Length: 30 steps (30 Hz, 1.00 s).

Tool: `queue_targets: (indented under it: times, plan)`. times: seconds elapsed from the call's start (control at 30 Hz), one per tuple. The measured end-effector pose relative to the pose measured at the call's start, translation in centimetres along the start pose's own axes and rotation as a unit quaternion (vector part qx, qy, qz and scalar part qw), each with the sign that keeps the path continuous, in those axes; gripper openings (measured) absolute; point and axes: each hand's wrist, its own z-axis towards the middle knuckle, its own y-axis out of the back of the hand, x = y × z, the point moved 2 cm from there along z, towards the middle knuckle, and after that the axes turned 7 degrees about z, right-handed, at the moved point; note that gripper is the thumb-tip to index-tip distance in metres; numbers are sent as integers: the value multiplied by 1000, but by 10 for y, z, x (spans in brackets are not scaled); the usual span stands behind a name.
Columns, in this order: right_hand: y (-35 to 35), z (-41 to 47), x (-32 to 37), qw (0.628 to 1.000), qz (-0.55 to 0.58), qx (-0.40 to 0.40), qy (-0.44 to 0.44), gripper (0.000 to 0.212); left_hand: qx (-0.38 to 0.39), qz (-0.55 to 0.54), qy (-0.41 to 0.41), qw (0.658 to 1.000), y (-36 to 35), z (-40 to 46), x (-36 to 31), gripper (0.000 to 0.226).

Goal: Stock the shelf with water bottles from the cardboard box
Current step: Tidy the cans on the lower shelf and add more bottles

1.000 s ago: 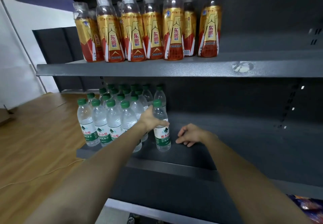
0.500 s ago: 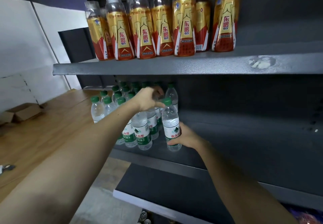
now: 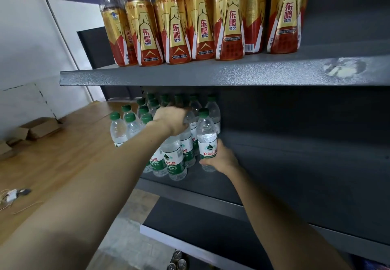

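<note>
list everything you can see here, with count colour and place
water bottles: over a dozen, clear with green caps, left end of middle shelf
drink bottles: about eight, gold and red, top shelf
cardboard box: one, brown, open, on wooden floor at left
cans: a few, metal, below the bottom shelf
left hand: on the grouped bottles' tops
right hand: gripping the rightmost front water bottle

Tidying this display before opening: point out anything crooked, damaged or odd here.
The upper shelf's front edge has a scuffed pale patch at the right. One gold drink bottle shows its barcode side, unlike its neighbours. The water bottles stand upright, nothing spilled.
</note>
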Motion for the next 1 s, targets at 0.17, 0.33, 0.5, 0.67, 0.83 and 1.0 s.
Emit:
queue_targets:
  times: [0.17,0.33,0.5,0.67,0.83,1.0]
  plan:
    - [-11,15,7,998,-10,-62,-10,86,-12,-11,40,999,-14,7,-1,39]
    - [-20,36,11,997,-21,-73,-29,89,-27,9,31,999,-18,8,0,37]
    - [-28,50,16,995,-41,-83,-43,87,-39,74,16,996,-18,4,-4,41]
    - [-32,54,13,993,-53,-91,-45,88,-46,85,8,995,-18,3,-6,44]
    - [-31,50,18,993,-41,-95,-58,92,-32,89,3,996,-14,-1,-6,43]
    - [-21,36,14,995,-18,-41,-94,97,-30,95,-6,995,-13,-3,-6,43]
